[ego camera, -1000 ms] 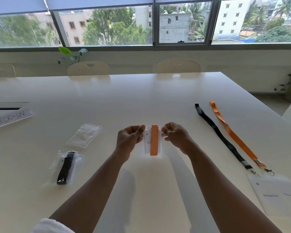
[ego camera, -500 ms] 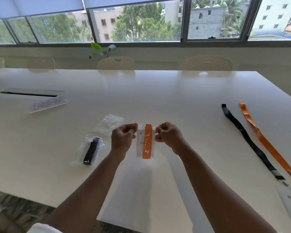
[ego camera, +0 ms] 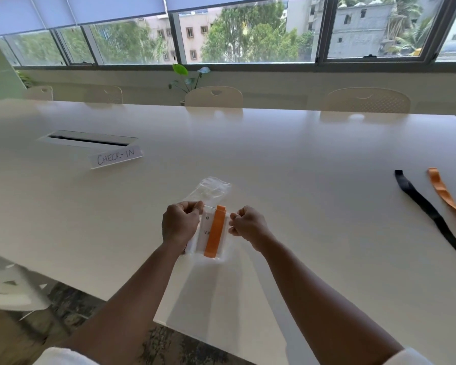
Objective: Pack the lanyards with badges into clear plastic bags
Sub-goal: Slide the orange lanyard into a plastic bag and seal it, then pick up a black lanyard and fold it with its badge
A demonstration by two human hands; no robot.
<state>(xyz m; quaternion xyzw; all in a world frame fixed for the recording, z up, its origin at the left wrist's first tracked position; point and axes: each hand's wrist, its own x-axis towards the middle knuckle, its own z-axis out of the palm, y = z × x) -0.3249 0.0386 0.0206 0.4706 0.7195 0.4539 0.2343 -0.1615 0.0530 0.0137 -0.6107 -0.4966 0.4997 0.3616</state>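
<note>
A clear plastic bag (ego camera: 223, 255) hangs above the white table (ego camera: 300, 159), holding a folded orange lanyard (ego camera: 214, 234) and a white badge (ego camera: 204, 233). My left hand (ego camera: 181, 223) pinches the bag's top left corner. My right hand (ego camera: 248, 225) pinches the top right edge. An empty clear bag (ego camera: 211, 189) lies on the table just beyond my hands. The bagged black lanyard from the earlier frames is hidden behind my left hand and the held bag.
A loose black lanyard (ego camera: 432, 214) and a loose orange lanyard (ego camera: 448, 198) stretch across the table at the right. A "CHECK-IN" sign (ego camera: 116, 157) stands at the left beside a cable slot (ego camera: 87, 139). Chairs (ego camera: 213, 97) line the far side under the windows.
The view has swung left, so the two loose lanyards have slid toward the right edge. My hands and the held bag now cover the bagged black lanyard.
</note>
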